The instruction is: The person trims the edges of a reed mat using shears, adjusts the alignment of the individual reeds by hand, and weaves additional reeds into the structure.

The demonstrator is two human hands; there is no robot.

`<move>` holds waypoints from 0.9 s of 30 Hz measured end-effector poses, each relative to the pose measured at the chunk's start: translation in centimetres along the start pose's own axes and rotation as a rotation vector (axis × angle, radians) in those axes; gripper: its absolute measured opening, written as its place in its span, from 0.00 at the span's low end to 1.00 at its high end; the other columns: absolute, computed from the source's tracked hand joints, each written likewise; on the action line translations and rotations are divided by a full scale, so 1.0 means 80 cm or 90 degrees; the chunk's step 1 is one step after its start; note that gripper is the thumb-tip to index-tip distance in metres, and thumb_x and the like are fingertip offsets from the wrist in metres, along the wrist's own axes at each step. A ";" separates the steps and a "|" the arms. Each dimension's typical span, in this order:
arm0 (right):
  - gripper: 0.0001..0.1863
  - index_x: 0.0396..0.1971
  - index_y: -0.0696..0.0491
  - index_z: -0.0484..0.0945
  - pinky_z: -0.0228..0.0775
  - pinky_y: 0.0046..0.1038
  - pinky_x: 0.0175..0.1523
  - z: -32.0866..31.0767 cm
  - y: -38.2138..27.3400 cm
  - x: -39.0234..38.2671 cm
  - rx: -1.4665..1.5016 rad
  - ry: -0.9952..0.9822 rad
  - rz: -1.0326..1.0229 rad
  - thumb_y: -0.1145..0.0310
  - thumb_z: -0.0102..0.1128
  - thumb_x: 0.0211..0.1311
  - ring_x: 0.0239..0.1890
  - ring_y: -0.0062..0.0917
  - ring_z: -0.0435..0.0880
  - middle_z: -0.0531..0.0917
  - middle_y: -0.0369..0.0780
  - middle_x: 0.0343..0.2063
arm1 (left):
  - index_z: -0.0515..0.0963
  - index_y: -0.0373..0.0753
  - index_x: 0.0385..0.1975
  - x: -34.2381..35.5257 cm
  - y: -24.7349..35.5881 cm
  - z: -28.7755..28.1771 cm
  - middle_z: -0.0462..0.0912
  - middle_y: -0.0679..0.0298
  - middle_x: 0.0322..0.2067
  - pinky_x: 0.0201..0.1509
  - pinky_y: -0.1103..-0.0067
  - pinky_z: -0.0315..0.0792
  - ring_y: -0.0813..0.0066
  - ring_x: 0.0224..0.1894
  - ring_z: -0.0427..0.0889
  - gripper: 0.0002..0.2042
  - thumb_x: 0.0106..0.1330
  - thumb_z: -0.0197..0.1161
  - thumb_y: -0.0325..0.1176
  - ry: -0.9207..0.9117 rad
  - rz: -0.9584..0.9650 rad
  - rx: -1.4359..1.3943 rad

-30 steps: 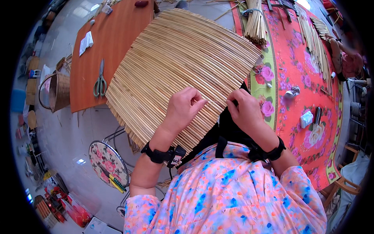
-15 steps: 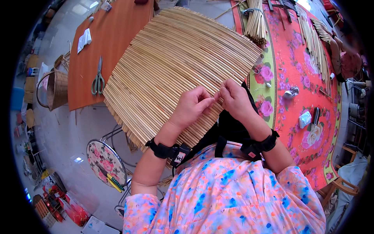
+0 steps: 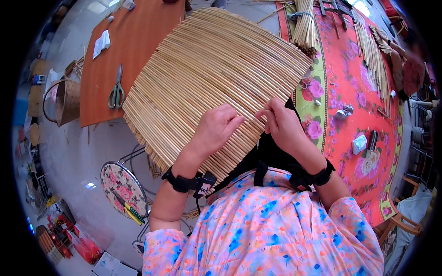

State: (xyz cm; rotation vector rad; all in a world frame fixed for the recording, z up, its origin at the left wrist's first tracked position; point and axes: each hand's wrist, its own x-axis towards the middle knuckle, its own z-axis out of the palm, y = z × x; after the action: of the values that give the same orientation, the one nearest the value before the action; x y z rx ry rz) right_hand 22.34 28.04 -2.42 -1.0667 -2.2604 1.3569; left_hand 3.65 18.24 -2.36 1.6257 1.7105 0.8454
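Observation:
A large mat of pale reed sticks lies across my lap, one corner over the table side. My left hand is closed over the mat's lower right part, thumb and forefinger pressed together on something too small to make out. My right hand is closed in a pinch at the mat's right edge, a little apart from the left; what it holds, possibly a fine thread, is unclear. Both wrists wear black straps. Green-handled scissors lie on the wooden table to the left.
A woven basket stands left; a floral stool holding cutters is lower left. The red floral cloth at right bears reed sticks, a tied bundle and small packets. Another person is at far right.
My hands came close together half a second ago and have since moved apart slightly, the left back toward my lower left, the right a little right. The co-worker's arm has shifted.

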 end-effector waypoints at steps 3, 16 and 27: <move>0.04 0.33 0.57 0.67 0.70 0.42 0.37 0.003 -0.001 -0.006 -0.139 0.098 -0.129 0.73 0.50 0.63 0.33 0.47 0.78 0.78 0.47 0.30 | 0.76 0.31 0.26 0.004 0.007 0.014 0.81 0.62 0.28 0.34 0.80 0.74 0.76 0.28 0.79 0.11 0.67 0.58 0.33 -0.026 -0.152 -0.425; 0.07 0.34 0.56 0.72 0.72 0.41 0.39 0.000 -0.025 -0.014 -0.167 -0.028 -0.095 0.72 0.57 0.57 0.35 0.45 0.79 0.77 0.46 0.31 | 0.80 0.33 0.30 0.018 0.010 0.043 0.82 0.60 0.25 0.31 0.78 0.75 0.74 0.27 0.82 0.05 0.56 0.65 0.26 0.042 -0.077 -0.211; 0.06 0.34 0.52 0.77 0.75 0.41 0.35 0.005 -0.002 -0.002 -0.270 0.013 -0.100 0.70 0.56 0.57 0.32 0.41 0.81 0.78 0.42 0.31 | 0.81 0.32 0.33 0.014 0.003 0.033 0.83 0.64 0.26 0.34 0.83 0.74 0.82 0.29 0.80 0.06 0.57 0.59 0.20 -0.008 -0.055 -0.242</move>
State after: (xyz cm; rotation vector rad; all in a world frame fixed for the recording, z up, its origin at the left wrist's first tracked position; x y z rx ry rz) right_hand 22.15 27.68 -2.47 -0.9883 -2.6212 0.8192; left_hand 5.88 19.43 -3.76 1.2913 1.4901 1.0421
